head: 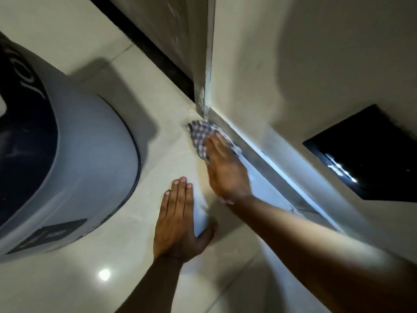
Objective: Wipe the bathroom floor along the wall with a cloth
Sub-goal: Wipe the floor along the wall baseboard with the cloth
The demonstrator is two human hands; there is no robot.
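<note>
Two hands on floor [135, 222] | right hand [225, 170] flat, fingers together, pressing cloth [199, 136] at wall [293, 75] corner | left hand [178, 222] spread flat, empty, beside grey bin [90, 166]

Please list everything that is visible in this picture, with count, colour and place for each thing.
cloth: one, blue-and-white checked, on the floor at the wall corner, under the right hand's fingers
floor: one, pale glossy tiles, across the lower left
wall: one, cream, upper right, with a corner edge running down to the cloth
skirting: one, grey strip, along the foot of the wall
dark panel: one, black, set in the wall at right
grey appliance: one, grey with a dark top, on the floor at left
left hand: one, flat on the floor
right hand: one, pressing the cloth
</note>
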